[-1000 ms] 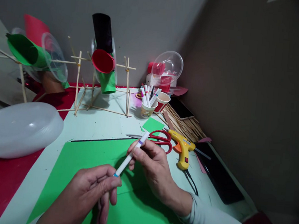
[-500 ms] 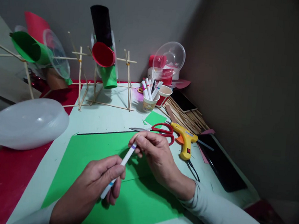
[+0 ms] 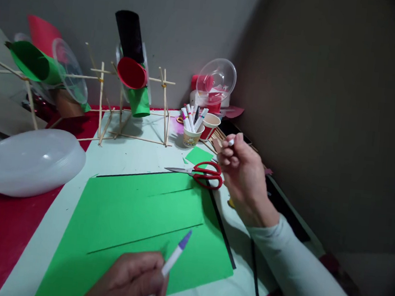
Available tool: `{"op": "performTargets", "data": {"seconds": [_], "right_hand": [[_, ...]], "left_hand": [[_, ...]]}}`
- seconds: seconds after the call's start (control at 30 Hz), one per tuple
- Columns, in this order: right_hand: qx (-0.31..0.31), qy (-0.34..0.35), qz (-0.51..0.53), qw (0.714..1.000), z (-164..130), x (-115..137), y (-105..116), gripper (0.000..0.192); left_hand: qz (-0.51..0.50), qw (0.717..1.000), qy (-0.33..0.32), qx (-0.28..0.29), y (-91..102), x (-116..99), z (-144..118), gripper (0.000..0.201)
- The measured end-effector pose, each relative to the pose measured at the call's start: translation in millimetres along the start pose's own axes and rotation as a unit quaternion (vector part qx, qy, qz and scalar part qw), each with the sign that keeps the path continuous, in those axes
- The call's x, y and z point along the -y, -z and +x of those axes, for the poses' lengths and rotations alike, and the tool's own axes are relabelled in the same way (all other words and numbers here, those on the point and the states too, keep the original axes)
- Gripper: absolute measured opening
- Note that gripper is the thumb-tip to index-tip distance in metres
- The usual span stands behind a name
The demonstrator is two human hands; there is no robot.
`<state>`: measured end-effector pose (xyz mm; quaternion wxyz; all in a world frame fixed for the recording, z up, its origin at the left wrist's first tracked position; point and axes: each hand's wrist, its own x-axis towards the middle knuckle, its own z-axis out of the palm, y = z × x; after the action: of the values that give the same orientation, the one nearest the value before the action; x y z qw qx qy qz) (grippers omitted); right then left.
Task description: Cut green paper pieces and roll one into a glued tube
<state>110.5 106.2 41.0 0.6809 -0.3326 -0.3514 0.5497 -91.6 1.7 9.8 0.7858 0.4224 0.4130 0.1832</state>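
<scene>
My left hand (image 3: 135, 281) is closed around a white marker (image 3: 173, 260), whose bare purple tip points up and away over the green sheet (image 3: 135, 212). My right hand (image 3: 242, 175) is raised on the right, its fingers pinching the small white marker cap (image 3: 231, 142). Under the left hand, the green sheet carries two thin dark lines and lies over something black that shows along its far and right edges. Red-handled scissors (image 3: 208, 176) lie at the sheet's far edge, left of the right hand. The right hand and forearm hide most of the yellow glue gun (image 3: 231, 203).
A paper cup (image 3: 191, 138) of markers stands beside a red-and-white cup (image 3: 211, 125). Behind are stick frames (image 3: 165, 103) with coloured paper tubes (image 3: 132, 73) and clear discs. Clear plastic lids (image 3: 30, 162) lie at left. A green scrap (image 3: 198, 156) sits near the scissors.
The cap has come off the marker. My right hand has moved up and right with the cap, while my left hand has dropped lower with the marker.
</scene>
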Motion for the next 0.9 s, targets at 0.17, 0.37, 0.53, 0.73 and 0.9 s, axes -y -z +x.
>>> {"op": "performTargets", "data": {"seconds": [0.17, 0.37, 0.53, 0.73, 0.9], "right_hand": [[0.118, -0.074, -0.03, 0.99, -2.7, -8.3, 1.0, 0.021], [0.155, -0.093, -0.031, 0.983, -14.5, -20.3, 1.2, 0.021], [0.17, -0.097, -0.024, 0.98, -18.1, -24.3, 0.8, 0.02], [0.185, -0.131, -0.013, 0.974, -22.2, -28.4, -0.8, 0.016], [0.17, -0.129, -0.037, 0.976, -21.4, -30.1, -1.8, 0.014]], "left_hand": [[-0.052, 0.994, -0.075, -0.053, -1.2, -10.2, -2.1, 0.042], [-0.025, 0.99, -0.131, -0.052, 5.5, -7.0, 1.4, 0.038], [-0.033, 0.993, -0.1, -0.045, 5.8, -8.7, -1.1, 0.041], [-0.058, 0.994, -0.076, -0.054, 6.7, -10.9, -0.9, 0.038], [-0.081, 0.993, -0.055, -0.068, 5.6, -11.4, -0.1, 0.034]]}}
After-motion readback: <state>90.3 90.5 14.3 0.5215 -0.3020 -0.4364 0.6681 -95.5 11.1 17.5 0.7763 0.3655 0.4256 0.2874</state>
